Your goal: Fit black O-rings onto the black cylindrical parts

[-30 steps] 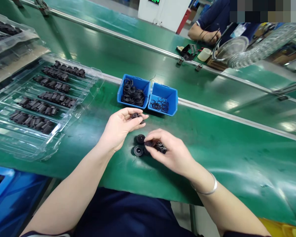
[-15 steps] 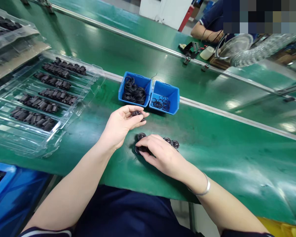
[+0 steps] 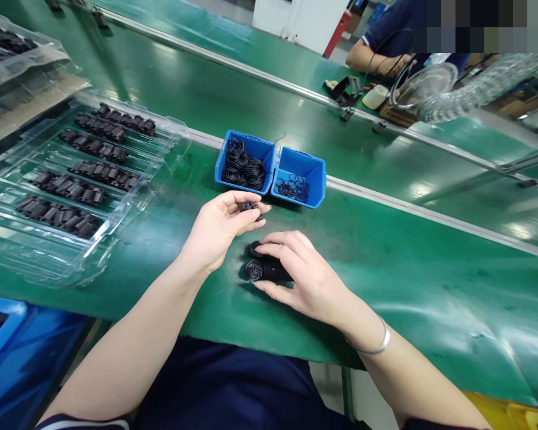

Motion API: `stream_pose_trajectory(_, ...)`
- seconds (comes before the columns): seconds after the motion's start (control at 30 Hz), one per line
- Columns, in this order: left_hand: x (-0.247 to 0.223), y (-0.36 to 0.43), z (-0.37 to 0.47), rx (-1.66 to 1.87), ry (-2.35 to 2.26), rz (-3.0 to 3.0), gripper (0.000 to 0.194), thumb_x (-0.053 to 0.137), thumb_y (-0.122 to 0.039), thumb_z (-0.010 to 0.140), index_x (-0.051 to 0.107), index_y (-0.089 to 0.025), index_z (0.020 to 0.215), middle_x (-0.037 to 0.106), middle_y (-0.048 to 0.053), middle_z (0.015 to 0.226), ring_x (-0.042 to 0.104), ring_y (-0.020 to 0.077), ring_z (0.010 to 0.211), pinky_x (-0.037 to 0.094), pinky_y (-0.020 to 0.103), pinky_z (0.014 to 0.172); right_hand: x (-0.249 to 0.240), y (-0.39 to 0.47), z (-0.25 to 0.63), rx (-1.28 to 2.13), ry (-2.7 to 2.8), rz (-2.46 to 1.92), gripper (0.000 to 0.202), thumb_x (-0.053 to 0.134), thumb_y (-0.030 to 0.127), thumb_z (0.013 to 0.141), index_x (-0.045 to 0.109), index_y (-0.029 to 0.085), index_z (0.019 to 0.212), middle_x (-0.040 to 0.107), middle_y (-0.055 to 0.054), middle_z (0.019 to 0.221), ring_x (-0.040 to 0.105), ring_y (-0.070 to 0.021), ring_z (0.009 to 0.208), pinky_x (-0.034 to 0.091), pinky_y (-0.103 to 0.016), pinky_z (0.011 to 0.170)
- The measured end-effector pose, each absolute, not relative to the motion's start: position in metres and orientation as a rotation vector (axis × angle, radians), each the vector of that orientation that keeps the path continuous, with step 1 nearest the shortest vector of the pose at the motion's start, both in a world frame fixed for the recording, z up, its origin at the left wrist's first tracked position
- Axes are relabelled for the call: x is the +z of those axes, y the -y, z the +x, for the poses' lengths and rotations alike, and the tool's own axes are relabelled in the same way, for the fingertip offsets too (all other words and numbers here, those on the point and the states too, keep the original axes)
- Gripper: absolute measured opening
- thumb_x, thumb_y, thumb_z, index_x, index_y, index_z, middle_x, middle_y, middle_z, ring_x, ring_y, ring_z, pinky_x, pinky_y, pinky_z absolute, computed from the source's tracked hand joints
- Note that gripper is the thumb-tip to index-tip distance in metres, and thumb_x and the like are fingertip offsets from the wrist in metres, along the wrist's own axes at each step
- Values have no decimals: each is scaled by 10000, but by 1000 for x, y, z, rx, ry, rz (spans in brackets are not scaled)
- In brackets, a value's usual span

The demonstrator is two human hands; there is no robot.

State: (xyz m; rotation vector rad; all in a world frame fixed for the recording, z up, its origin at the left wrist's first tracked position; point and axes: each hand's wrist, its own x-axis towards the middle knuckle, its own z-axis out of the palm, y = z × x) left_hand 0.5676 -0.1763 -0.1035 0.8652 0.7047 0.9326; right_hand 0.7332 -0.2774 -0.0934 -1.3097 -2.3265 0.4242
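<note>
My left hand [image 3: 226, 224] is closed in a pinch on a small ribbed black plastic part [image 3: 250, 206], held above the bench in front of the blue bins. To its right, my right hand [image 3: 302, 269] curves around a group of round black parts [image 3: 254, 271] standing on the green bench. The thumb presses the near side of the group and the fingertips touch a far part [image 3: 253, 248]. A spiral pattern shows on top of the nearest part. Others of the group are hidden beneath the palm.
One blue bin [image 3: 269, 152] holds many black rings [image 3: 246, 170]; a second blue bin [image 3: 316, 179] has fewer. At left, a clear tray [image 3: 130, 209] carries rows of black parts. A metal rail [image 3: 260, 74] crosses the bench. Across it, a person's arm [image 3: 372, 63] is near a transparent hose [image 3: 470, 98].
My right hand has let go of its pinch on one black part and spread around the group, covering the parts at the right. My left hand has stayed still.
</note>
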Motion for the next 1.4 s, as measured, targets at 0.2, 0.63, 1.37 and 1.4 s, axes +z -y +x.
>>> stream_pose_trajectory(0.2, -105, 177, 568, 926, -706, 882, 185, 700, -98, 801, 651, -106, 978, 711, 77, 963, 685, 235, 1073, 592, 341, 899, -101, 280, 730, 361, 2385, -1338, 281, 588, 297, 988, 599, 186, 1246, 547, -132, 1294, 477, -285, 1234, 415, -473, 1038)
stream_pose_trajectory(0.63, -105, 177, 567, 929, -706, 875, 201, 726, -120, 783, 659, -113, 972, 709, 68, 946, 688, 232, 1057, 591, 348, 896, -100, 281, 732, 236, 2348, -1358, 419, 610, 384, 968, 548, 150, 1309, 547, -152, 1342, 484, -292, 1264, 398, -485, 1062)
stream_pose_trajectory(1.37, -108, 179, 567, 885, -801, 974, 287, 807, -225, 734, 685, -161, 985, 716, 56, 995, 680, 222, 1078, 598, 295, 896, -123, 327, 772, -70, 2268, -1862, 311, 462, 267, 1017, 598, 154, 1273, 547, -107, 1424, 460, -304, 1342, 304, -549, 1147)
stream_pose_trajectory(1.4, -108, 179, 567, 883, -807, 975, 288, 812, -224, 729, 689, -162, 982, 716, 55, 995, 679, 225, 1081, 600, 290, 893, -124, 333, 778, -81, 2227, -1897, 317, 467, 258, 1012, 589, 160, 1287, 547, -108, 1423, 454, -303, 1350, 300, -549, 1151)
